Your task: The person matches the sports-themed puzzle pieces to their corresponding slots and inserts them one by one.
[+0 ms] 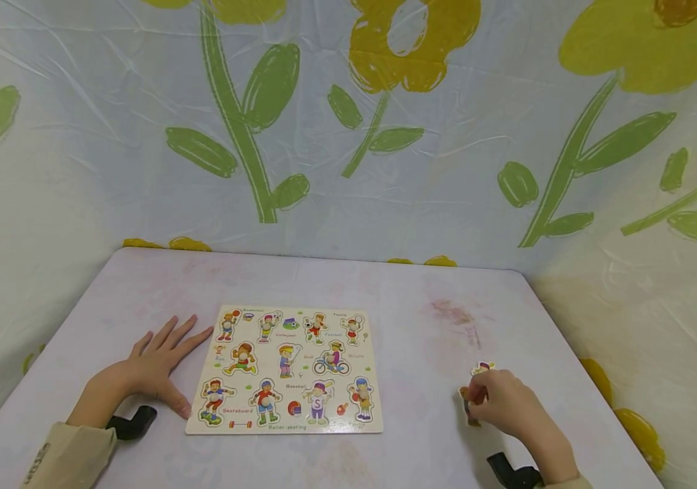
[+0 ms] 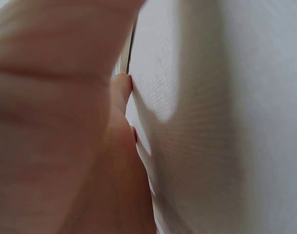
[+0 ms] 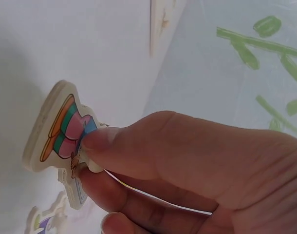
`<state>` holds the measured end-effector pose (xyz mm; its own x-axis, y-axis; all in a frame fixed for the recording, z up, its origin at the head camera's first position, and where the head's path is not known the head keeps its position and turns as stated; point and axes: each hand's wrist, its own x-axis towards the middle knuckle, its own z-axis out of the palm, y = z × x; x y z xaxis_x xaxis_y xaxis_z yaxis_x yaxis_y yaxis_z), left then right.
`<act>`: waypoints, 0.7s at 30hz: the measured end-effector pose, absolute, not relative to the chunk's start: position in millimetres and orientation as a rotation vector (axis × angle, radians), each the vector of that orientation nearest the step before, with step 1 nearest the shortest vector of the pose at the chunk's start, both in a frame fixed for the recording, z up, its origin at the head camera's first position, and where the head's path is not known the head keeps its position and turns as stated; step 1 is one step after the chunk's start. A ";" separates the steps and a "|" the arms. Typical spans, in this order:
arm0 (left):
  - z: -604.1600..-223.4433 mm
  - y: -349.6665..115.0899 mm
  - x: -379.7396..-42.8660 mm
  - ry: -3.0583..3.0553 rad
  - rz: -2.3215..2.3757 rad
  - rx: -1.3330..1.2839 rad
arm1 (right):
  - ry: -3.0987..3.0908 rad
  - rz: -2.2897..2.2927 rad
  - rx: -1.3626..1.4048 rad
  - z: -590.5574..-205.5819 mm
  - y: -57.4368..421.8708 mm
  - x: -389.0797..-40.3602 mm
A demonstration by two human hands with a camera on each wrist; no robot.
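On the table lies a wooden puzzle board with printed sports figures, several of them with round knobs. My left hand rests flat on the table at the board's left side, fingers spread, thumb at its lower left corner. Right of the board, my right hand pinches a figure-shaped wooden puzzle piece between thumb and fingers. The held piece shows orange shoes and green socks; its upper part is hidden by the fingers. Beyond it lies a second puzzle piece, partly covered by the right hand in the head view.
The white table has reddish stains toward the back right. A flower-printed curtain encloses the back and sides. Black curved wrist devices sit at both wrists.
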<state>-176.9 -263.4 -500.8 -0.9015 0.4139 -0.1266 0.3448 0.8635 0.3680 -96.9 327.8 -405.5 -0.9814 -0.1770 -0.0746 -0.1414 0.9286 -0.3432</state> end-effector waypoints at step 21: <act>-504.7 -263.8 -177.4 2.848 0.507 0.588 | 2.963 -0.544 -0.354 -384.4 297.6 -121.2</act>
